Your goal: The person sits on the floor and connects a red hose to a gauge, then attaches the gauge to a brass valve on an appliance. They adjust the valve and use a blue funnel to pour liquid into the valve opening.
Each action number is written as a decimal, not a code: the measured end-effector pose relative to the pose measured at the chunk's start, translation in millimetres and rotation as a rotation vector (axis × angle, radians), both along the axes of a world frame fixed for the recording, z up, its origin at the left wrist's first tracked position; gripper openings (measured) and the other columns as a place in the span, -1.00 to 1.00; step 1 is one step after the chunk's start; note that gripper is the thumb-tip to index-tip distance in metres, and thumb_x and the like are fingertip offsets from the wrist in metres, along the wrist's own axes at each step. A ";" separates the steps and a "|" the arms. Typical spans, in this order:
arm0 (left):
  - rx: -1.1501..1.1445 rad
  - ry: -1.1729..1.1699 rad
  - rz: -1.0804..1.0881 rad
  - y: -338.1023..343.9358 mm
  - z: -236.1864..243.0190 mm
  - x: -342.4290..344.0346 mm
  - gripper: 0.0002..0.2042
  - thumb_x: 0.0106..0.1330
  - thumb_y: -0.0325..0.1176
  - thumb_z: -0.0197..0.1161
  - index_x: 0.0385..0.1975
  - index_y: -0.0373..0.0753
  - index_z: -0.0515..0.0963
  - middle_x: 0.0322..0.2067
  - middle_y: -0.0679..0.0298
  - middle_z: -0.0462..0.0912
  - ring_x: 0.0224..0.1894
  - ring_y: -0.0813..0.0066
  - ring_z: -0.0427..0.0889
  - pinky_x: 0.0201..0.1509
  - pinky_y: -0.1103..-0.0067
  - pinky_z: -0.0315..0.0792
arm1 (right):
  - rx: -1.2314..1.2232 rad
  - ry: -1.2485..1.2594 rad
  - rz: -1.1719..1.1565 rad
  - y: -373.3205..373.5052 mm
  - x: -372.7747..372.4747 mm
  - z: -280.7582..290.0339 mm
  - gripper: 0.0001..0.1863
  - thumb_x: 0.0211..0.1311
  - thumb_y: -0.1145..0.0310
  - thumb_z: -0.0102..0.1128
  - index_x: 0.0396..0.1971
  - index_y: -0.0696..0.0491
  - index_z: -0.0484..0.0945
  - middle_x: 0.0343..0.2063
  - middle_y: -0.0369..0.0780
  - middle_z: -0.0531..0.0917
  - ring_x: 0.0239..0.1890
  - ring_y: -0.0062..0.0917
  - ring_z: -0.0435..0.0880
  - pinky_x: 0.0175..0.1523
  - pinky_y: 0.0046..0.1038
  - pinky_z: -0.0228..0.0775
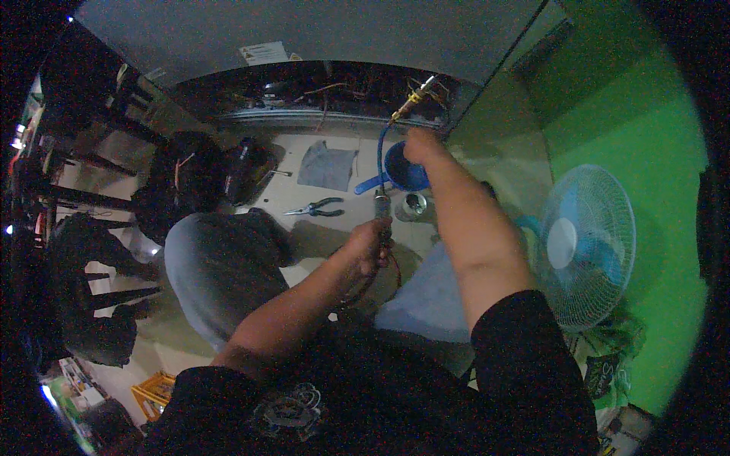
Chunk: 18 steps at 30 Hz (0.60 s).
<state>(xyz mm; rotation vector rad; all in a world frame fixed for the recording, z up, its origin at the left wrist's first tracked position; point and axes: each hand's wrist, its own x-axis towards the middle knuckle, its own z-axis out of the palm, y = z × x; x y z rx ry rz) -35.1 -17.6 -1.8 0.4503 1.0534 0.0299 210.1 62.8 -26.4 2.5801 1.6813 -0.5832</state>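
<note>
Tool [382, 209] in left hand [368, 247], right hand [423, 146] at blue dipper [398, 173]

Person's gray-clad knees [217, 262] nearest, spread apart. Between them, left hand closed around the tool's dark handle, tool pointing away from the body. Blue tube [382, 148] runs on from the handle and bends right to a brass-colored fitting [414, 97] with a silvery tip. Small metal can [414, 207] just right of the handle; pliers [315, 207] lie left on the floor [285, 156]. Right arm reaches further out; its hand overlaps the dipper's right edge. Fingers hidden, so grip or contact: can't tell. Gray cloth [328, 166] lies flat left of the dipper. Fan [589, 247] stands right, by the green wall [654, 137]. Farthest: open dark compartment [357, 95] with loose wires under a big gray panel [342, 34].
</note>
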 end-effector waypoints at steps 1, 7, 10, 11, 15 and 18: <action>-0.008 -0.010 0.000 0.3 -0.1 -0.3 -0.78 0.34 -0.14 0.11 -0.42 -0.11 0.32 -0.61 0.33 0.34 -0.72 0.53 0.18 -0.66 0.53 0.07 | 0.005 0.003 0.017 -0.4 -1.0 0.6 -0.72 0.01 0.46 0.11 -0.27 0.24 0.64 -0.14 0.10 0.64 -0.07 -0.07 0.65 0.05 -0.15 0.48; -0.012 0.005 -0.007 0.7 3.3 -1.5 -0.77 0.35 -0.13 0.10 -0.44 -0.10 0.32 -0.61 0.32 0.34 -0.70 0.53 0.20 -0.65 0.53 0.06 | -0.099 0.048 0.044 -0.4 -0.8 -9.7 -0.68 -0.02 0.48 0.10 -0.23 0.24 0.64 -0.13 0.10 0.63 -0.06 -0.09 0.65 0.04 -0.17 0.49; -0.003 0.000 -0.015 0.0 4.1 -1.0 -0.77 0.35 -0.13 0.09 -0.44 -0.10 0.32 -0.61 0.33 0.34 -0.67 0.53 0.23 -0.64 0.53 0.06 | -0.212 0.092 0.109 0.4 4.7 -34.9 -0.67 0.00 0.45 0.08 -0.21 0.22 0.64 -0.12 0.07 0.64 -0.07 -0.12 0.66 0.05 -0.20 0.48; 0.002 -0.002 -0.017 -0.3 3.4 -0.9 -0.77 0.35 -0.13 0.09 -0.44 -0.10 0.32 -0.61 0.33 0.34 -0.66 0.53 0.24 -0.64 0.53 0.06 | -0.269 0.047 0.139 2.1 7.0 -44.4 -0.67 0.01 0.44 0.07 -0.21 0.22 0.64 -0.12 0.06 0.64 -0.07 -0.12 0.66 0.06 -0.20 0.48; 0.044 -0.023 -0.010 -1.1 -4.2 -1.3 -0.79 0.35 -0.15 0.09 -0.43 -0.11 0.34 -0.61 0.32 0.35 -0.66 0.53 0.24 -0.65 0.53 0.08 | -0.294 -0.007 0.121 10.3 17.9 -72.6 -0.67 0.04 0.40 0.04 -0.22 0.21 0.65 -0.12 0.05 0.65 -0.08 -0.14 0.66 0.07 -0.22 0.47; 0.055 -0.025 0.012 -1.7 -10.2 -0.2 -0.81 0.35 -0.18 0.08 -0.41 -0.12 0.35 -0.61 0.32 0.35 -0.68 0.53 0.23 -0.66 0.54 0.09 | -0.287 0.055 0.041 12.4 23.1 -79.2 -0.61 0.05 0.39 0.08 -0.11 0.20 0.61 0.00 0.00 0.60 0.05 -0.19 0.60 0.16 -0.21 0.42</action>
